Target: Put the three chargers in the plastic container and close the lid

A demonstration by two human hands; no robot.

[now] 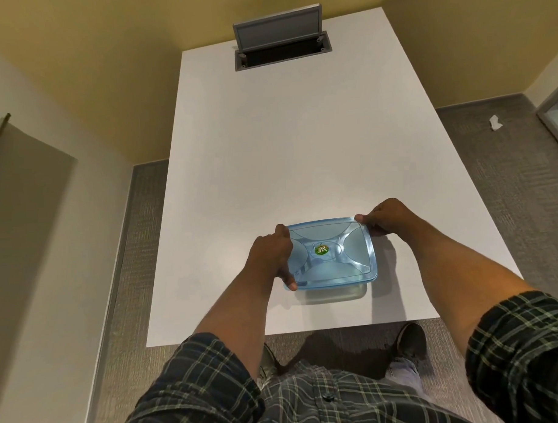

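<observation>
A clear plastic container [337, 296] stands on the white table [285, 147] near its front edge, and a translucent blue lid [352, 253] with a green round sticker lies on top of it. My left hand [269, 252] grips the lid's left edge, thumb at the near left corner. At the far right corner my right hand [385, 218] pinches the lid. Through the lid a pale charger shape with two prongs [317, 246] shows faintly; how many chargers are inside I cannot tell.
An open grey cable hatch [281, 43] with a raised flap sits at the table's far end. Grey carpet surrounds the table, with a white scrap [495, 123] on the floor to the right. My shoes show under the table's front edge.
</observation>
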